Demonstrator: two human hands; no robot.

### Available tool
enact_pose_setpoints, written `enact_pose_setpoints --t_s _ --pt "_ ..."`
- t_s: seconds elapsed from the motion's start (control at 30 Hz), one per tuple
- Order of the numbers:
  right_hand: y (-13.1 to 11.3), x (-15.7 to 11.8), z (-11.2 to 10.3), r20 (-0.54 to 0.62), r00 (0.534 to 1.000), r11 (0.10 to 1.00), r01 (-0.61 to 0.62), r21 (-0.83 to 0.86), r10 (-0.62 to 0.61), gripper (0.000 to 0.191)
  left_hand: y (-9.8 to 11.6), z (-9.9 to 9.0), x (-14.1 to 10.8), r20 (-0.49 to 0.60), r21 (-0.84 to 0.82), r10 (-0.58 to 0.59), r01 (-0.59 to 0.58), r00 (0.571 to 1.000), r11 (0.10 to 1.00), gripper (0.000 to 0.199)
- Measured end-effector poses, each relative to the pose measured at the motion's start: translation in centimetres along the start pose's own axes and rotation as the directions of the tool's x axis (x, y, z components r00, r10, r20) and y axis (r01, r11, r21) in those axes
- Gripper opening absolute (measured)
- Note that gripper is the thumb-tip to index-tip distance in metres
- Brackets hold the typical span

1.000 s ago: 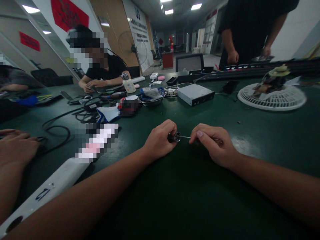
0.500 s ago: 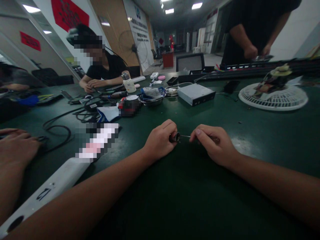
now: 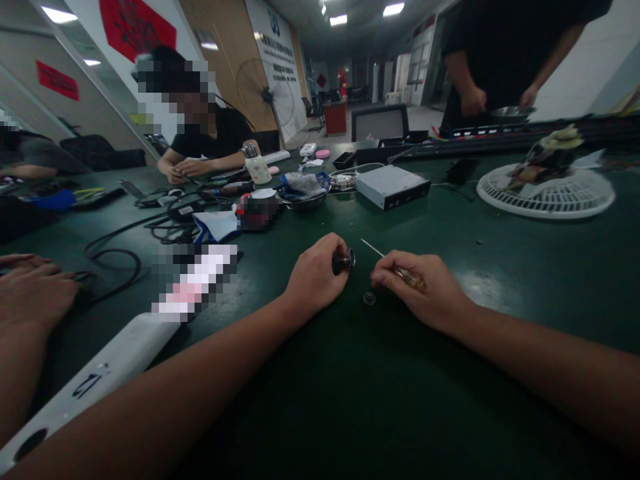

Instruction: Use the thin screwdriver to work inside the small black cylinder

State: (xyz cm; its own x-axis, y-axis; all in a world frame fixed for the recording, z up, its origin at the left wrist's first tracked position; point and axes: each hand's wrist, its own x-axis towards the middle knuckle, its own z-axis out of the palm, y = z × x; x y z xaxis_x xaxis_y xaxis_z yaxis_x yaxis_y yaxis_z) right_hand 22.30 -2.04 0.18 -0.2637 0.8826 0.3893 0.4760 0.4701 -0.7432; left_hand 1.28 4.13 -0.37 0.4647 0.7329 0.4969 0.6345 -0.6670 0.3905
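Observation:
My left hand is closed around a small dark metal cylinder, its round, shiny open end facing right. In my right hand is a screwdriver with a translucent amber handle. Its thin shaft points up and left, apart from the cylinder. A small dark round disc lies on the green tabletop just below and between my two hands. The rest of the cylinder is hidden by my left fingers.
A white power strip-like bar lies under my left forearm. Another person's hand rests at the left edge. Ahead stand a metal bowl with cloth, a grey disc drive and a white fan grille. Cables coil at left.
The screwdriver tip has come away from the cylinder and now points upward. The dark disc now shows on the table below. My left hand has turned the cylinder slightly and risen a little.

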Motion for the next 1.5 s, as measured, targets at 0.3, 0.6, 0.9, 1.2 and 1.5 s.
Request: enact_pose_setpoints --t_s 0.3,0.6,0.9,1.2,1.5 --pt "0.4 -0.2 0.3 0.088 0.995 0.996 0.054 -0.074 -0.047 0.02 -0.1 0.3 -0.1 0.026 0.026 -0.092 0.091 0.995 0.996 0.033" --pt "1.1 0.1 0.1 -0.166 0.984 0.99 -0.042 0.136 0.065 0.029 0.1 -0.2 -0.2 0.163 -0.09 0.23 -0.218 0.959 0.972 0.028" --pt "0.7 -0.1 0.0 -0.181 0.982 0.996 -0.034 0.079 0.048 0.032 0.2 -0.5 -0.4 0.161 -0.144 0.343 -0.322 0.926 0.936 0.025" --pt "0.8 -0.1 -0.2 -0.149 0.985 0.994 -0.071 0.079 0.082 0.029 0.4 -0.6 -0.4 0.18 -0.114 0.317 -0.3 0.931 0.947 0.025" --pt "1.2 0.0 0.0 -0.142 0.987 0.992 -0.061 0.112 0.077 0.034 0.4 -0.7 -0.4 0.156 -0.153 0.368 -0.345 0.917 0.926 0.025"
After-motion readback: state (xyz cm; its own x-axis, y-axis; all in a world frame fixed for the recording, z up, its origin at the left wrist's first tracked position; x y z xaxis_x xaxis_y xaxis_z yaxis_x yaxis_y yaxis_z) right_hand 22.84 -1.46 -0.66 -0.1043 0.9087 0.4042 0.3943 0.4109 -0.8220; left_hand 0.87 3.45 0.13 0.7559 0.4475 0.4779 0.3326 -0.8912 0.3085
